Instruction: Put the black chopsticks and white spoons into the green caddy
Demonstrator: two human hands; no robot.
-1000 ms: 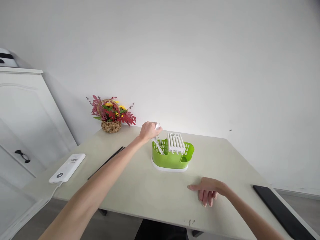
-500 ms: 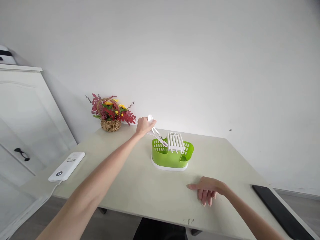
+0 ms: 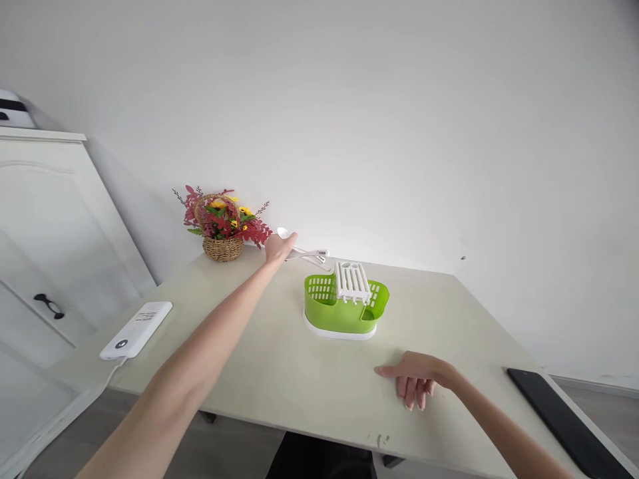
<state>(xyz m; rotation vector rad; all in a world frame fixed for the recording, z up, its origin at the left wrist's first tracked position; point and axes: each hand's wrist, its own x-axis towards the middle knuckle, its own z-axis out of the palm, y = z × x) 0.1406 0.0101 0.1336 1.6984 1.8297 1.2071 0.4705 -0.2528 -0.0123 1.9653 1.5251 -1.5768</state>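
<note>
My left hand is stretched far out over the table and closed around white plastic utensils, a spoon bowl poking out on its left side and the handles pointing right. The utensils hang in the air just left of and above a green cutlery drainer with a white slotted insert and a white base. My right hand rests on the beige table in front of the drainer, fingers curled loosely down onto the top, holding nothing.
A wicker basket of red and yellow flowers stands at the table's far left by the wall. A white power bank lies on the left edge, a black slab at the right edge. A white cabinet stands left.
My left hand has lifted the white utensils up out of the drainer's left compartment and carried them left and back. My right hand has stayed put.
</note>
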